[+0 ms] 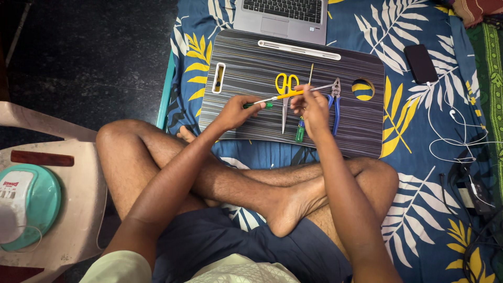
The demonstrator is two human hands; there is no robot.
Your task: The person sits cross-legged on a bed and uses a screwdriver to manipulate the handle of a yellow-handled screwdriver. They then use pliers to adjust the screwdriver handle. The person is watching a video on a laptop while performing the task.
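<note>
My left hand [236, 111] pinches the green end of a long thin tool [287, 95] with a yellow middle and a metal tip. My right hand [313, 107] grips the same tool near its yellow part, just above a striped lap desk [246, 63]. On the desk under the hands lie yellow-handled scissors [286, 84], blue-handled pliers [335, 99], a green-handled screwdriver [299, 132] and a thin stick [311, 72]. I sit cross-legged on a blue sheet with a leaf pattern [419, 157].
A grey laptop [283, 15] stands behind the desk. A dark phone [421, 63], white earphones [456, 126] and a black charger with cables [474, 194] lie to the right. A beige plastic chair [68, 173] at the left carries a teal round device [31, 202].
</note>
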